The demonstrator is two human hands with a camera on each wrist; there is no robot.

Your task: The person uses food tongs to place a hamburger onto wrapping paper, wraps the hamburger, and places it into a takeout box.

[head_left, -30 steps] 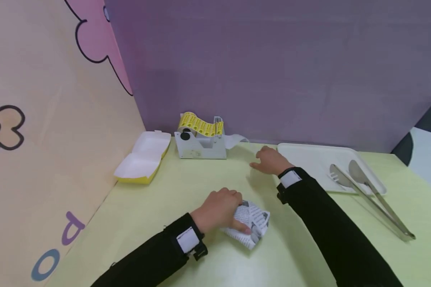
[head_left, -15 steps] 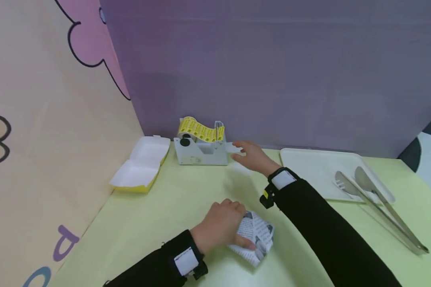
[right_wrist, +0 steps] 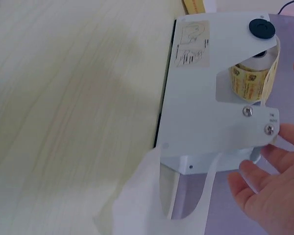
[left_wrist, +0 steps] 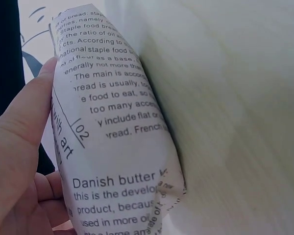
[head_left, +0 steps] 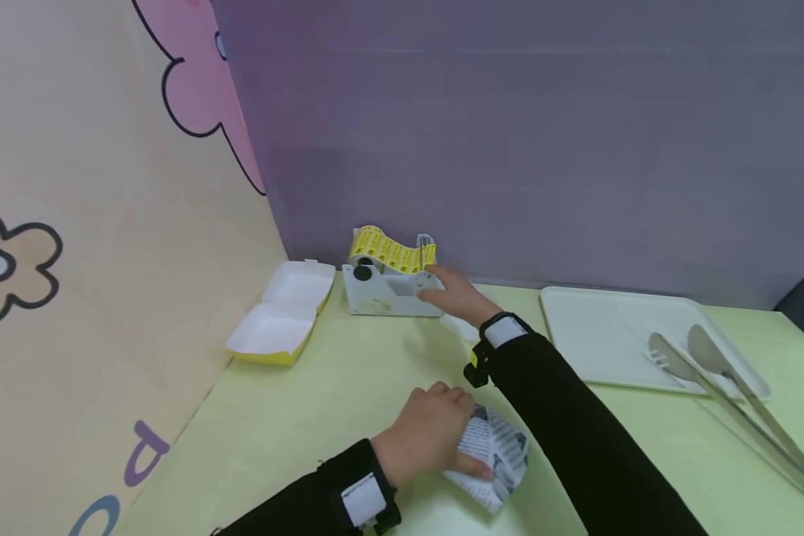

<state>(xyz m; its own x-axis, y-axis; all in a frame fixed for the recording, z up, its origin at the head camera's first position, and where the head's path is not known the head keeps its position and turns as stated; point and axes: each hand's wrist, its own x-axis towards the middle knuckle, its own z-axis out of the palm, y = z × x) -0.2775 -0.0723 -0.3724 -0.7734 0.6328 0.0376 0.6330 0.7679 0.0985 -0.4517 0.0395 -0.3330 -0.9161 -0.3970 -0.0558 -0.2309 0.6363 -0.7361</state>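
Note:
My left hand grips a packet wrapped in newsprint-patterned paper on the table. Printed English text about bread covers the paper in the left wrist view; what it wraps is hidden. My right hand reaches to the end of a metal label dispenser, its fingers loosely bent. In the right wrist view those fingers are right at the dispenser's end, beside two screws. A roll of yellow labels sits in the dispenser. A white backing strip hangs from that end.
Left of the dispenser lies an open takeaway box, white inside and yellow outside. A white tray is at the back right, with metal tongs resting across its edge. A purple wall closes off the back.
My right hand has moved left, from beside the tray to the dispenser's end. The left hand keeps its hold on the packet. The head view has shifted slightly.

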